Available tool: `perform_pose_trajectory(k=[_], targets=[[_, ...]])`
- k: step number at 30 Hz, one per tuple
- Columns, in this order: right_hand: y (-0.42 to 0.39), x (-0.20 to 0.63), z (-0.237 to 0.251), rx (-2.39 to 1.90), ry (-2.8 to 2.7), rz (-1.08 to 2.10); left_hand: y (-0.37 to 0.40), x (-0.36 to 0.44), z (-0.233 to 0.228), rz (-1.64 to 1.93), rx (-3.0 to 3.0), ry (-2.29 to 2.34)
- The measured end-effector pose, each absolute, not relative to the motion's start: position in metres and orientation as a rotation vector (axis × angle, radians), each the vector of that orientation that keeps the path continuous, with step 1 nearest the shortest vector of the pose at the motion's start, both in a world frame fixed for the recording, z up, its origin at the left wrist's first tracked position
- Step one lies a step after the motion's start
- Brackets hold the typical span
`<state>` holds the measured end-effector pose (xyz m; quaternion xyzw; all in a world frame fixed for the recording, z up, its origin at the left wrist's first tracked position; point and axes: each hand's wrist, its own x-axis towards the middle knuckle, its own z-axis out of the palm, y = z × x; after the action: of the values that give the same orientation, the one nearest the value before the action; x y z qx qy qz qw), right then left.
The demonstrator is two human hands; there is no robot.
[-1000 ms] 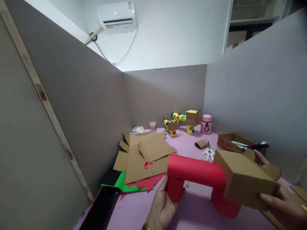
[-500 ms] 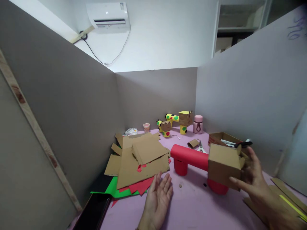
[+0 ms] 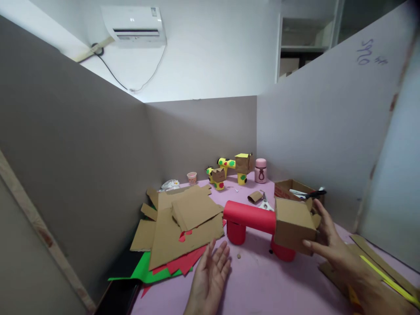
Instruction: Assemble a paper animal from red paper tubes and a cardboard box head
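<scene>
My left hand (image 3: 211, 278) is palm up with its fingers stretched out, holding nothing, just above the purple tabletop (image 3: 252, 288). My right hand (image 3: 331, 249) grips the right side of a cardboard box (image 3: 295, 227), thumb at the near edge and fingers round the back. Small cardboard flaps stick up by those fingers. The box sits at the right end of a red paper tube (image 3: 249, 216). Beneath the tube stand two red cylinders, a left one (image 3: 236, 232) and a right one (image 3: 284, 251) partly hidden by the box.
Cardboard sheets (image 3: 193, 210) lie at left over red and green paper (image 3: 144, 267). Scissors (image 3: 265, 203) and a cardboard roll (image 3: 255, 197) lie behind the tube. Yellow spotted models (image 3: 242, 178), a pink bottle (image 3: 260, 171) and an open box (image 3: 284, 188) stand farther back. Grey partitions (image 3: 203, 131) enclose the table.
The camera view has turned a little to the right, so most things appear farther left. Both hands keep nearly the same pose, the right one still at the cardboard box.
</scene>
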<state>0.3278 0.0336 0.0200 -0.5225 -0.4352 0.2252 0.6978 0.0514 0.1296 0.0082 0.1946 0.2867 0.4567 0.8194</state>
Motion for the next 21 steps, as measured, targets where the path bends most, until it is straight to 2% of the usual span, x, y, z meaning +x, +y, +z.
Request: perform_pose_trajectory(k=[7,14,21], targets=[[0.035,0.320,0.024,-1.108,-0.887,0.525,0.135,0.052,0.004,0.962,0.449,0.629],[0.063,0.311,0.023,-1.163,-0.852,0.225,0.135,0.053,0.001,0.947,0.441,0.646],[0.080,0.290,0.014,-1.273,-0.892,0.170,0.131,0.053,0.005,0.944,0.425,0.664]])
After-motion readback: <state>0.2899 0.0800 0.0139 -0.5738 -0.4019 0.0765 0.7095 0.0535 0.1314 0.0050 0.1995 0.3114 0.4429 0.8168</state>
